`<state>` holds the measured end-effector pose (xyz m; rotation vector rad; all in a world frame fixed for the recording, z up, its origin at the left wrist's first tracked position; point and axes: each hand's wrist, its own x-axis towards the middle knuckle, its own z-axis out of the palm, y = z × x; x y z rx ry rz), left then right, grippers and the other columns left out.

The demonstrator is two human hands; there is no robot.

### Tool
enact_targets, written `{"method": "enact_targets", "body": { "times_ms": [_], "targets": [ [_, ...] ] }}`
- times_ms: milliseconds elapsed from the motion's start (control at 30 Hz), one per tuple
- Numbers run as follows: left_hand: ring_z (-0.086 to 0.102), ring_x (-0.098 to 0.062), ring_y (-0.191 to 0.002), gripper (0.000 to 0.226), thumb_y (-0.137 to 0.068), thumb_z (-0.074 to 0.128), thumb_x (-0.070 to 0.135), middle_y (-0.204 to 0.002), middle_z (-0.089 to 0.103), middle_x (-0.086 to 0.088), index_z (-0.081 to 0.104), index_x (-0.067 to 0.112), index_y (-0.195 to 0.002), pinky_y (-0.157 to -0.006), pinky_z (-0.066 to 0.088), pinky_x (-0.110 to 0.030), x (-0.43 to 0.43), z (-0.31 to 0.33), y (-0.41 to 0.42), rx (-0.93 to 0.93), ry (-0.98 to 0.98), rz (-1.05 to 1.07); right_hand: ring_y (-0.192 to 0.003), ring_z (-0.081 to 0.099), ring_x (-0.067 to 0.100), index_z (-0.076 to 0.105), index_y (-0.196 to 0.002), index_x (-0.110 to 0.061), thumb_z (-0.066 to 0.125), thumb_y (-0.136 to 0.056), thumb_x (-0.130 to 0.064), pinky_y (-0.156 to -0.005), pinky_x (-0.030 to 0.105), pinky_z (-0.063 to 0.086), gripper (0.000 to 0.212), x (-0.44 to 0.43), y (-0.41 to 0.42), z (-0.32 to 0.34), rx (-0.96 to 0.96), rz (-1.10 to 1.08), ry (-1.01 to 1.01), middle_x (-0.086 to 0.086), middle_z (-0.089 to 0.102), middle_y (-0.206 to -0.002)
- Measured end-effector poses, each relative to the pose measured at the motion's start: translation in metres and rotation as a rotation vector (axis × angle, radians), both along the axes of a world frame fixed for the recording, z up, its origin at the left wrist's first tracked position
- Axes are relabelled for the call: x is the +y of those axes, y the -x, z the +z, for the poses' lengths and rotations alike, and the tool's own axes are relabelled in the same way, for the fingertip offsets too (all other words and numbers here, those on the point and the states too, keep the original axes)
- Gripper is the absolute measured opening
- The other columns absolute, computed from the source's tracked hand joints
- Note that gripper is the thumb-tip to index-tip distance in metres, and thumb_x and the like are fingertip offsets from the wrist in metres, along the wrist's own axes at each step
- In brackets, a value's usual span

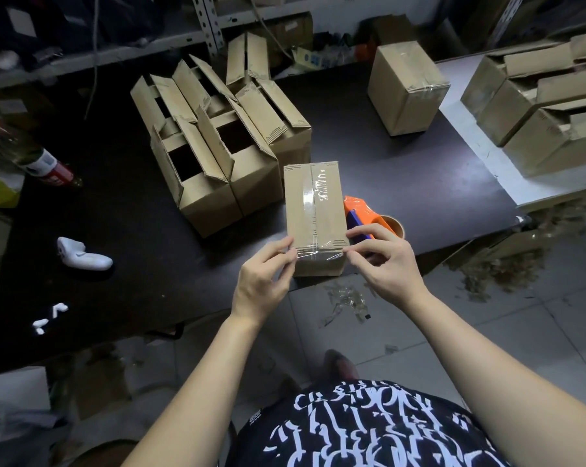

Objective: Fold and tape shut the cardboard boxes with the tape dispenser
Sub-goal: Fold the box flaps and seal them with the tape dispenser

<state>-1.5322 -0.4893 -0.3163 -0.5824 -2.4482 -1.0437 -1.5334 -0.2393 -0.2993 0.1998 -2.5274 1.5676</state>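
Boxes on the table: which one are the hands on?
The taped box at the near edge, beside the orange dispenser; left hand and right hand pinch its front corners. The open boxes stand behind it.

Both bare forearms reach up from the bottom of the frame toward its centre. The left hand (268, 274) and right hand (382, 261) face each other, fingers curled, each pinching a near top corner of the box (313, 214) between thumb and forefinger.

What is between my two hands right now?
The near end of the taped cardboard box, its corners pinched by the left hand and the right hand; the head view shows it.
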Motion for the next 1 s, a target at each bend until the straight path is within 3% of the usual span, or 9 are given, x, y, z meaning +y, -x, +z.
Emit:
{"method": "enact_targets", "body": {
  "times_ms": [167, 333, 433, 533, 600, 700, 800, 900, 1000],
  "targets": [
    [0.072, -0.016, -0.105, 0.027, -0.093, 0.071, 0.016, -0.125, 0.071, -0.017, 0.077, -0.004, -0.111, -0.099, 0.056, -0.025, 0.001, 0.001, -0.007, -0.069, -0.118, 0.018, -0.1, 0.069, 0.015, 0.081, -0.073, -0.023, 0.086, -0.084, -0.03, -0.075, 0.031, 0.056, 0.014, -0.01, 0.005, 0.001, -0.076, -0.091, 0.1, -0.012, 0.072, -0.106],
    [0.074, -0.024, -0.1, 0.012, -0.085, 0.083, 0.005, -0.107, 0.075, -0.016, 0.079, -0.003, -0.093, -0.092, 0.06, -0.036, 0.007, 0.003, 0.002, -0.006, -0.02, 0.07, -0.098, 0.07, 0.017, 0.082, -0.082, -0.019, 0.092, -0.076, -0.022, -0.081, 0.036, 0.062, 0.012, -0.004, 0.007, 0.002, -0.098, -0.012, 0.08, -0.009, 0.07, -0.109],
    [0.074, -0.026, -0.095, 0.01, -0.083, 0.083, 0.001, -0.099, 0.072, -0.013, 0.075, -0.003, -0.088, -0.08, 0.062, -0.04, 0.008, 0.007, 0.004, -0.018, 0.006, 0.074, -0.088, 0.069, 0.013, 0.08, -0.083, -0.017, 0.091, -0.077, -0.015, -0.072, 0.03, 0.06, 0.012, 0.0, 0.009, 0.004, -0.067, 0.04, 0.042, -0.008, 0.068, -0.109],
    [0.068, -0.029, -0.084, 0.02, -0.087, 0.078, 0.001, -0.098, 0.062, -0.009, 0.071, 0.004, -0.105, -0.066, 0.06, -0.045, 0.009, 0.013, 0.006, -0.061, 0.136, 0.038, -0.086, 0.065, 0.011, 0.079, -0.103, -0.02, 0.086, -0.083, -0.009, -0.072, 0.02, 0.055, 0.024, -0.001, 0.01, 0.006, 0.036, 0.11, -0.114, -0.009, 0.06, -0.114],
    [0.061, -0.031, -0.077, 0.045, -0.084, 0.076, -0.006, -0.099, 0.055, -0.011, 0.069, 0.012, -0.124, -0.058, 0.058, -0.045, 0.011, 0.015, 0.008, -0.049, 0.286, 0.011, -0.094, 0.06, 0.013, 0.077, -0.12, -0.023, 0.08, -0.088, -0.008, -0.076, 0.021, 0.057, 0.036, -0.003, 0.01, 0.005, 0.121, 0.159, -0.296, -0.006, 0.056, -0.122],
    [0.056, -0.036, -0.077, 0.075, -0.076, 0.076, -0.015, -0.101, 0.05, -0.016, 0.059, 0.023, -0.138, -0.051, 0.057, -0.044, 0.013, 0.015, 0.009, -0.037, 0.4, -0.016, -0.095, 0.051, 0.008, 0.076, -0.124, -0.028, 0.078, -0.091, -0.008, -0.076, 0.015, 0.052, 0.039, -0.004, 0.011, 0.006, 0.149, 0.193, -0.408, -0.003, 0.056, -0.127],
    [0.058, -0.036, -0.079, 0.081, -0.074, 0.078, -0.016, -0.104, 0.051, -0.018, 0.051, 0.024, -0.14, -0.051, 0.057, -0.043, 0.014, 0.017, 0.009, -0.018, 0.416, -0.023, -0.092, 0.044, 0.0, 0.076, -0.124, -0.027, 0.078, -0.091, -0.007, -0.074, 0.005, 0.039, 0.039, -0.001, 0.012, 0.007, 0.142, 0.213, -0.434, -0.002, 0.057, -0.127],
    [0.057, -0.037, -0.074, 0.077, -0.069, 0.081, -0.017, -0.105, 0.054, -0.02, 0.063, 0.014, -0.137, -0.049, 0.054, -0.038, 0.019, 0.021, 0.008, 0.049, 0.437, -0.061, -0.094, 0.043, 0.0, 0.077, -0.124, -0.027, 0.077, -0.09, -0.004, -0.076, 0.004, 0.036, 0.041, 0.002, 0.012, 0.007, 0.142, 0.214, -0.448, -0.002, 0.057, -0.128],
    [0.054, -0.038, -0.069, 0.072, -0.072, 0.077, -0.017, -0.105, 0.054, -0.022, 0.065, 0.013, -0.137, -0.049, 0.054, -0.043, 0.025, 0.02, 0.006, 0.031, 0.434, -0.072, -0.098, 0.043, 0.0, 0.077, -0.123, -0.025, 0.077, -0.09, -0.001, -0.079, 0.003, 0.034, 0.041, 0.008, 0.012, 0.006, 0.142, 0.213, -0.464, -0.002, 0.058, -0.13]
  ]
}}
